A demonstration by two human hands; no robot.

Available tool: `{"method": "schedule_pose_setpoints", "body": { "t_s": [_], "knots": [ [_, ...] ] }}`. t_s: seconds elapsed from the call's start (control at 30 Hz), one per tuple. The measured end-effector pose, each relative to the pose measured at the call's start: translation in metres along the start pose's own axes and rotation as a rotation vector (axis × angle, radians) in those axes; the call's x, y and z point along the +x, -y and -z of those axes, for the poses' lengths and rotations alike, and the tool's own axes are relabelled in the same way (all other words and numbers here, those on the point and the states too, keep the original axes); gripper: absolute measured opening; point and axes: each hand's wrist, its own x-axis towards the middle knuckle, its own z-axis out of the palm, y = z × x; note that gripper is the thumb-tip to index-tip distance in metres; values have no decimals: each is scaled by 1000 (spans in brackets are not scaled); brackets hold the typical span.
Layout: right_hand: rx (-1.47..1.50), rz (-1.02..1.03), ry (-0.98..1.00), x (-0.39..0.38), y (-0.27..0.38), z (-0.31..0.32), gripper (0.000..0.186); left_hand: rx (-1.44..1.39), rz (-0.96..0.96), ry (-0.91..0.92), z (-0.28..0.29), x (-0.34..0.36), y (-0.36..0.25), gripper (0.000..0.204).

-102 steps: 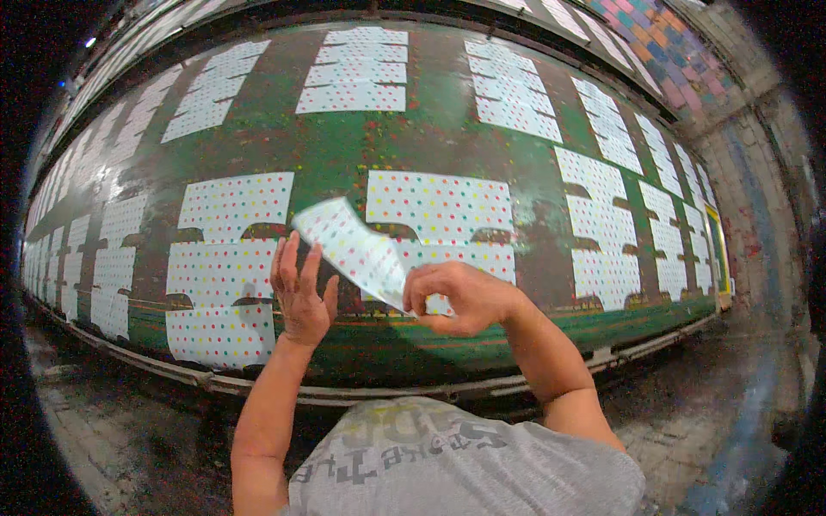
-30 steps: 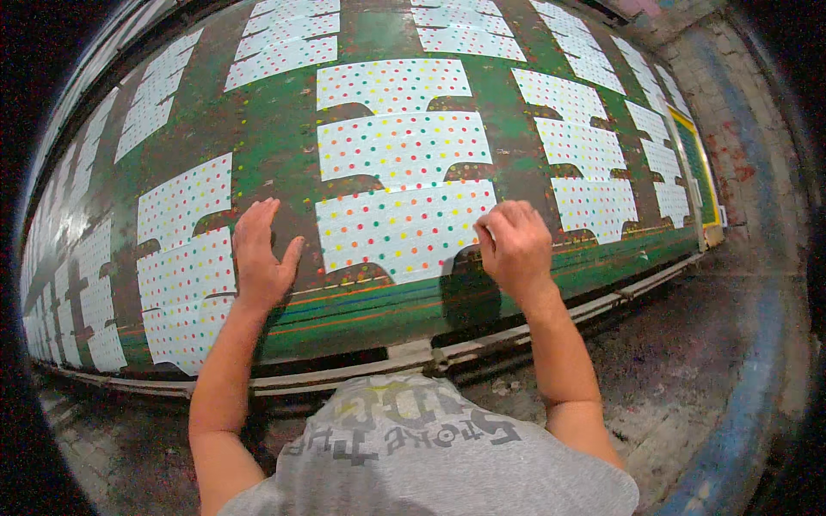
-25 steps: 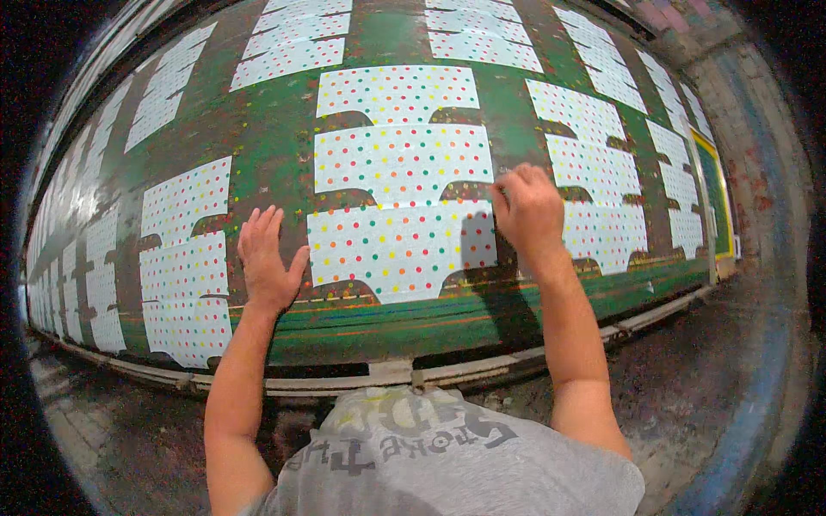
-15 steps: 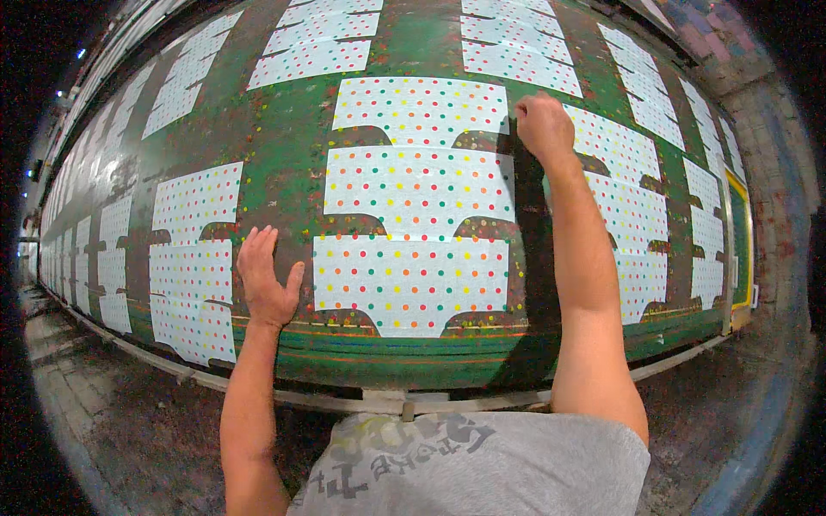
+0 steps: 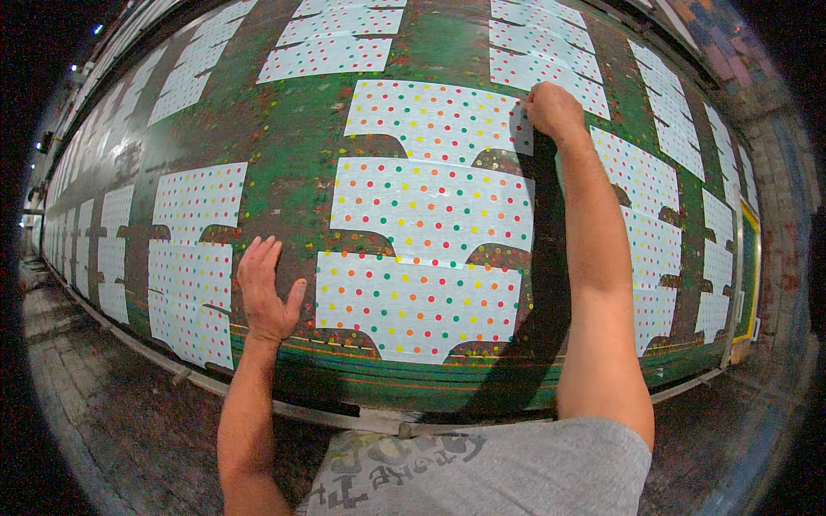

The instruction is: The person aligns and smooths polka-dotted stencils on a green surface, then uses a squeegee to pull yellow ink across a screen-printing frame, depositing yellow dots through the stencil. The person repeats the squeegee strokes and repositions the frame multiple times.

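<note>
White fabric pieces with curved cut-outs and small coloured dots lie flat on a long green work table (image 5: 443, 52). In front of me, three of them run in a column: a far piece (image 5: 430, 116), a middle piece (image 5: 430, 202) and a near piece (image 5: 422, 301). My right hand (image 5: 555, 112) is closed at the far piece's upper right corner; its fingertips are hidden, so whether they pinch the fabric cannot be made out. Left of the near piece, my left hand (image 5: 268, 292) is spread, palm down, over the dark bare table surface, holding nothing.
More dotted pieces lie in columns, including a left piece (image 5: 194, 202) and a right piece (image 5: 637, 168), partly behind my right forearm. A pale rail (image 5: 379, 420) runs along the near edge. A yellow-edged frame (image 5: 747, 275) stands at the far right end.
The view has turned slightly, so the pieces appear tilted and shifted right. My right hand stays closed near the far piece's corner, now overlapping it. My left hand remains spread in place.
</note>
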Motion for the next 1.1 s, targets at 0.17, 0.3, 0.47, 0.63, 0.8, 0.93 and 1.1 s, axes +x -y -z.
{"method": "schedule_pose_setpoints", "body": {
  "t_s": [0.17, 0.3, 0.47, 0.63, 0.8, 0.93, 1.1],
  "knots": [
    [-53, -8, 0, 0, 2, 1, 32, -37, -16, 2, 1, 2, 0, 71],
    [-91, 40, -43, -2, 1, -1, 29, -46, -16, 4, 2, 2, 0, 71],
    [-46, 11, -21, -1, -4, -4, 28, -62, -32, -8, 1, 0, 1, 71],
    [-169, 36, 55, 6, 5, 0, 34, -97, -39, -27, 3, -1, 3, 71],
    [129, 146, 19, -15, 31, 15, 34, -141, -60, -44, 3, -2, 9, 70],
    [342, 334, -103, -54, 85, 30, 24, -178, -74, -70, 1, -7, 12, 71],
    [813, 615, -1, -148, 188, 56, 14, -243, -79, -116, 5, -7, 14, 70]
  ]
}}
